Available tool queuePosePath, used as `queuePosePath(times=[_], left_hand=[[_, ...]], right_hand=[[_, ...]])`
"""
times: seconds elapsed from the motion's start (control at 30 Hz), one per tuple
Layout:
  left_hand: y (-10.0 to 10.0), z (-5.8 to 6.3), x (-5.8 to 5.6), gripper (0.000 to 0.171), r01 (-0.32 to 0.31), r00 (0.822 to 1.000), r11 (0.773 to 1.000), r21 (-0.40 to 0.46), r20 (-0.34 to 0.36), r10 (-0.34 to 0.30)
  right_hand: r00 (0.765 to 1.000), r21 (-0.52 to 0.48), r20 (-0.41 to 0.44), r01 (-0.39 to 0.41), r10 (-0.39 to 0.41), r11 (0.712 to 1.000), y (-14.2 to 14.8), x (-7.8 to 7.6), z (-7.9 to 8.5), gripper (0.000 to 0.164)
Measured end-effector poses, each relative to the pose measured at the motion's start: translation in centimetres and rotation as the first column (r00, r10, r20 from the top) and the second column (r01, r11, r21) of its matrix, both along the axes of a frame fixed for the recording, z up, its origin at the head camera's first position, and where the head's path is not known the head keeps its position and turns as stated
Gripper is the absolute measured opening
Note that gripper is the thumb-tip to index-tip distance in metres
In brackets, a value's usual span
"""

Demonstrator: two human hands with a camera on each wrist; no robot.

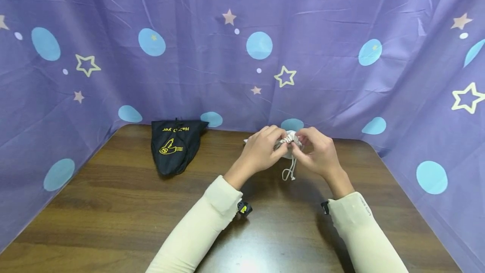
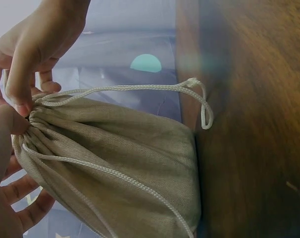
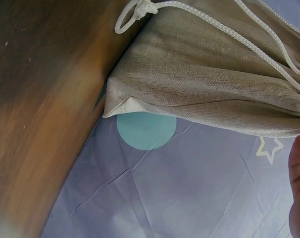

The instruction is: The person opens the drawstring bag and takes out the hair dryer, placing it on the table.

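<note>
A beige cloth drawstring bag [image 2: 125, 148] stands on the table near its back edge, its neck gathered into folds. My left hand [image 1: 263, 148] pinches the gathered neck from the left. From the other side my right hand [image 1: 320, 151] pinches the same neck, its thumb and fingertips close to the left thumb. A white cord [image 1: 289, 171] hangs down the bag's near side and ends in a knotted loop. In the right wrist view the bag's lower corner [image 3: 123, 101] meets the table, and most of the right hand is out of frame.
A black pouch [image 1: 176, 146] with yellow lettering and a hair dryer picture lies at the back left of the brown wooden table [image 1: 125, 205]. A purple curtain [image 1: 204, 66] with stars and blue dots hangs behind the table and along both sides.
</note>
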State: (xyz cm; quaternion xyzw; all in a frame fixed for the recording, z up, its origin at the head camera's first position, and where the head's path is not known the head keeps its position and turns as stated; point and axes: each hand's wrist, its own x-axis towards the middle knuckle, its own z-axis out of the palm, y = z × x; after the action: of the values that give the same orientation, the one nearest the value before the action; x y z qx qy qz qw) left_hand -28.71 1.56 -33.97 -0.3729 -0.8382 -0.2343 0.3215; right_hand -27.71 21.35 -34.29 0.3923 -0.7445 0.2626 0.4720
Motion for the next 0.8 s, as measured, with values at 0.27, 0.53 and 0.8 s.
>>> queuePosePath(times=[0.27, 0.53, 0.8], left_hand=[[-0.05, 0.38, 0.33, 0.013, -0.019, 1.0, 0.999, -0.035, -0.017, 0.019], [-0.24, 0.65, 0.48, 0.012, -0.039, 0.999, 0.998, -0.047, -0.024, 0.038], [-0.38, 0.84, 0.56, 0.013, -0.047, 0.999, 0.996, -0.074, -0.019, 0.045]], right_hand=[[1.0, 0.002, -0.013, 0.014, -0.014, 1.0, 0.16, 0.24, -0.03, 0.021], [0.999, 0.0, -0.043, -0.018, 0.018, 1.0, -0.1, 0.03, 0.23, 0.019], [0.999, 0.038, -0.054, 0.007, -0.005, 0.999, 0.07, 0.14, 0.54, 0.019]])
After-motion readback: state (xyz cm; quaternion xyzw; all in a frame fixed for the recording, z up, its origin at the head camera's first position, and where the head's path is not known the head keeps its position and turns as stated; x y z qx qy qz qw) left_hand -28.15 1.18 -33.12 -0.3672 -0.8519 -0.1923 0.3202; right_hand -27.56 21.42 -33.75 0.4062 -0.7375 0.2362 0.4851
